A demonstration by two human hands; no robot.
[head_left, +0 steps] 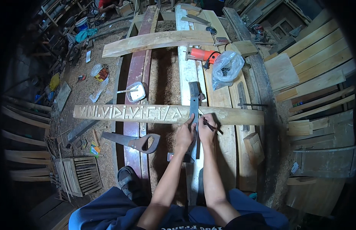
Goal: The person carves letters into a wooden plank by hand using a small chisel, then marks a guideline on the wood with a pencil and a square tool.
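My left hand (185,134) presses, fingers curled, on a flat grey metal straightedge (194,99) lying crosswise over a pale board (241,117) with carved lettering. Beside it, my right hand (206,134) is closed on a thin dark marking tool (213,125) against the board, right of the straightedge; whether it is one piece or two I cannot tell. A handsaw (128,141) lies below the board's left part. Above the board sit a white plastic tub (136,92) with a stick across it, an orange power tool (201,54) and a clear plastic bag (227,71).
Planks (134,73) form the bench, with a dark gap between them. A curved board (158,40) crosses its far part. A bucket (99,71) and slatted wooden piece (78,176) lie on the shavings at left. Timber (312,57) is stacked at right. A person in red (107,5) is at the top.
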